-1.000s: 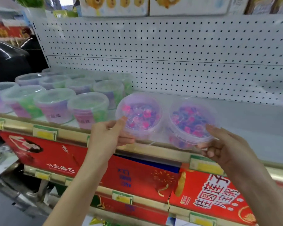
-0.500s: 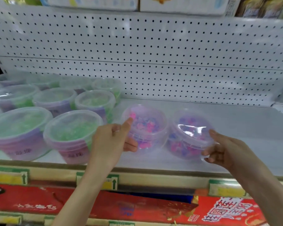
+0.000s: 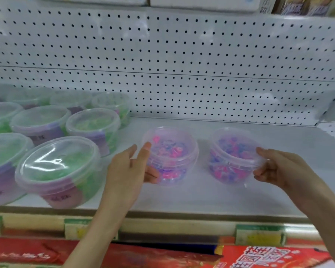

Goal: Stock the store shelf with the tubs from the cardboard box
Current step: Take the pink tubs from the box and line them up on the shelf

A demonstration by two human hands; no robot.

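Right now the left hand (image 3: 127, 171) holds the left tub (image 3: 174, 151), a small clear tub full of pink and purple bits. Its thumb lies on the edge of the lid, and its fingers (image 3: 152, 174) curl round the side of the tub. The right hand (image 3: 282, 169) holds the right tub (image 3: 233, 151), which has the same pink and purple bits inside. It pinches the lid edge, with the thumb on top and the fingers bent under the rim. Both tubs are upright with their lids on. They are side by side with a gap between them, over the middle of the white shelf (image 3: 182, 198). The picture is a bit blurry, so the tubs seem to sit on the shelf, but I cannot be sure they touch it. To the left stand the green tubs (image 3: 56, 169), clear tubs with green stuff inside and purple labels, packed close in rows. The nearest one is just beside the left hand. Behind everything is a white wall with holes (image 3: 162, 55). Green and yellow price tags (image 3: 260, 236) run along the shelf's front edge, and red boxes (image 3: 269, 256) lie below
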